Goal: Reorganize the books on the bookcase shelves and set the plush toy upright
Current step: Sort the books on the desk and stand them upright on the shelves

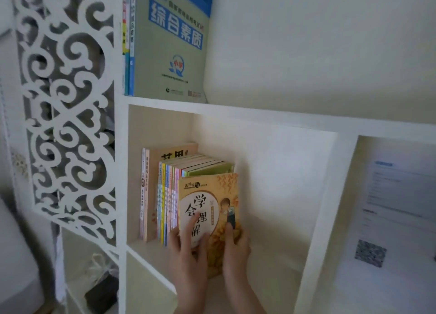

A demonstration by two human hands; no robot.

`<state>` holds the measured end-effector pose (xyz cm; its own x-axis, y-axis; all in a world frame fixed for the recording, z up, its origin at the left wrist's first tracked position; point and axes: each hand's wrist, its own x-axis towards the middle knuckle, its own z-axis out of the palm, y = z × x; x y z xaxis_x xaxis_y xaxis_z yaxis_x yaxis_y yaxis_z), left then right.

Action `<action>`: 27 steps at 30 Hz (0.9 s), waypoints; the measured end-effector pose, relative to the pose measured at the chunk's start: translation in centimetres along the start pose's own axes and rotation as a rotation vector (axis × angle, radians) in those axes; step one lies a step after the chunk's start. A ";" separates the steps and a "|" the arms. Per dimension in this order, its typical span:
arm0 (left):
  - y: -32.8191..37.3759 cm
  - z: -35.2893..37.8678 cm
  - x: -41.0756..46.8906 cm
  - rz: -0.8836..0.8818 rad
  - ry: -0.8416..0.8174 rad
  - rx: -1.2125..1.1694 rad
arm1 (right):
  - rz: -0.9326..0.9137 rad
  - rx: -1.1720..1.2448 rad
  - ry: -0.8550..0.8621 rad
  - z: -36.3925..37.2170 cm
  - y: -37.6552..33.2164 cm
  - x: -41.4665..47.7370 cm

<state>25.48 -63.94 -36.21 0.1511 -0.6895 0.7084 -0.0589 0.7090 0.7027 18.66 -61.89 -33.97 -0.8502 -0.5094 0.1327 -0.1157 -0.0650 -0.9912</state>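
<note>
Orange book (pixel 212 195) stands upright at the right end of the row (pixel 166 195) on the mid shelf (pixel 146 248), touching it. L hand (pixel 188 252) pinches its spine edge, fingers on the cover. R hand (pixel 234 247) grips the free edge, thumb in front. Step: prob. filing this book w/ the row. Next calls for squaring it flush & letting go w/o tipping it. Plush toy not in view.
</note>
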 end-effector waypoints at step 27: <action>-4.2 3.2 1.8 0.257 -0.082 0.478 | -0.168 -0.482 -0.131 1.7 3.0 2.4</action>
<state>22.84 -68.61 -37.68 -0.0031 -0.5258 0.8506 -0.5288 0.7229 0.4449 17.18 -64.80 -36.64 -0.7316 -0.6312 0.2573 -0.4944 0.2314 -0.8379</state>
